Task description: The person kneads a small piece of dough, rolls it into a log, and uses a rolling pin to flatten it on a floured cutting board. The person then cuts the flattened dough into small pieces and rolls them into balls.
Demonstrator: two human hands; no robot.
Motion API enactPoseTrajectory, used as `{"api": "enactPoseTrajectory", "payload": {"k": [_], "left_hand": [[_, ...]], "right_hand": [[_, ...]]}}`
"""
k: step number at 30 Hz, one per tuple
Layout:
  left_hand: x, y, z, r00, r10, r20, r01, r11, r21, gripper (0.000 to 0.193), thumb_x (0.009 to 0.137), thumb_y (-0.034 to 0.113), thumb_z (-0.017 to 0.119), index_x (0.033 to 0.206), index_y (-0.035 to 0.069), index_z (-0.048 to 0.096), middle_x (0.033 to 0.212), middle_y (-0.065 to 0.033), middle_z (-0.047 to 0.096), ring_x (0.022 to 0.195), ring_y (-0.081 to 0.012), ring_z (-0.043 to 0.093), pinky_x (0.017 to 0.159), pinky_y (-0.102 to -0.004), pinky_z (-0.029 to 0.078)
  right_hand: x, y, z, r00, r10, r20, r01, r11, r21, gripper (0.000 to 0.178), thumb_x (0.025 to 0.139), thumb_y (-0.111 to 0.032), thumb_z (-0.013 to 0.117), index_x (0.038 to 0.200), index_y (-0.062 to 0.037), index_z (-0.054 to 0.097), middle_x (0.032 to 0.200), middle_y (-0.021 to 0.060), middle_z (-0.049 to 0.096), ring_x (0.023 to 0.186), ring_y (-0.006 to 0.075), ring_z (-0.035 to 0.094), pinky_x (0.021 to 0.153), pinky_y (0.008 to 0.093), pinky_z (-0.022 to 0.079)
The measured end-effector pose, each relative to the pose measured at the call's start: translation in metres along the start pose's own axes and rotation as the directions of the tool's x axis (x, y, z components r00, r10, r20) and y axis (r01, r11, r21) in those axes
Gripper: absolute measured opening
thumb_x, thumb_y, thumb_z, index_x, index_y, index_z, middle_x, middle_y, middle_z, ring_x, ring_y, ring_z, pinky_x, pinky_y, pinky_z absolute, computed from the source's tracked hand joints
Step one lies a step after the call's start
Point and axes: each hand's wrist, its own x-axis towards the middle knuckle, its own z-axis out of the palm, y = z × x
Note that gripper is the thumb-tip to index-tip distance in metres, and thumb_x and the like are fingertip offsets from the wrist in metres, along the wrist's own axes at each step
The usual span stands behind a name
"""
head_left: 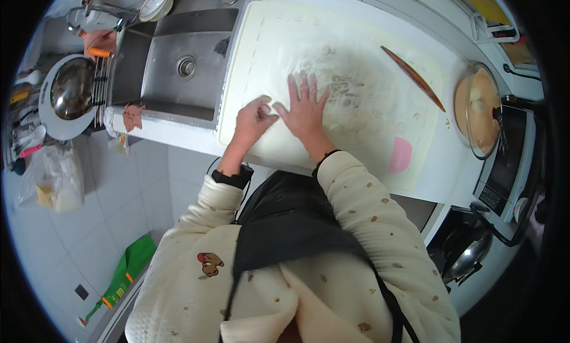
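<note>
My right hand lies flat on a floured, cream-coloured mat, its fingers spread and dusted white. Close beside it on the left, my left hand has its fingers curled in toward the thumb. Whatever may be inside them is too small or hidden to make out. Loose flour with smeared finger marks covers the mat just beyond and right of my right hand. A tapered wooden rolling pin rests at a slant on the mat's far right. Nearer to me on that side is a pink dough scraper.
A steel sink adjoins the mat on the left, with a brown cloth on its front edge. At the counter's right stands a clear glass bowl with pale lumps, before a microwave. A domed lid is at far left.
</note>
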Motion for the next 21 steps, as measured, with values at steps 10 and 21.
{"api": "enactPoseTrajectory", "payload": {"k": [10, 21], "left_hand": [[0.166, 0.106, 0.063, 0.826, 0.553, 0.109, -0.564, 0.804, 0.19, 0.046, 0.071, 0.014, 0.079, 0.115, 0.008, 0.066, 0.096, -0.0147, 0.064, 0.089, -0.0341, 0.064, 0.08, -0.0426, 0.054], [0.121, 0.069, 0.038, 0.842, 0.44, 0.311, -0.533, 0.767, 0.357, 0.028, 0.075, 0.017, 0.079, 0.095, 0.003, 0.067, 0.091, -0.0157, 0.063, 0.087, -0.0375, 0.063, 0.077, -0.0454, 0.052]], "right_hand": [[0.004, 0.001, -0.006, 0.985, -0.015, 0.17, 0.029, 0.996, -0.082, 0.083, 0.085, -0.06, 0.059, 0.151, -0.0128, 0.04, 0.16, 0.0171, 0.027, 0.151, 0.036, 0.016, 0.109, 0.0752, 0.012], [-0.026, 0.055, -0.018, 0.933, -0.302, -0.198, 0.297, 0.953, -0.052, 0.049, 0.087, -0.038, 0.067, 0.127, -0.0112, 0.062, 0.134, 0.012, 0.058, 0.13, 0.0292, 0.05, 0.107, 0.0524, 0.034]]}}
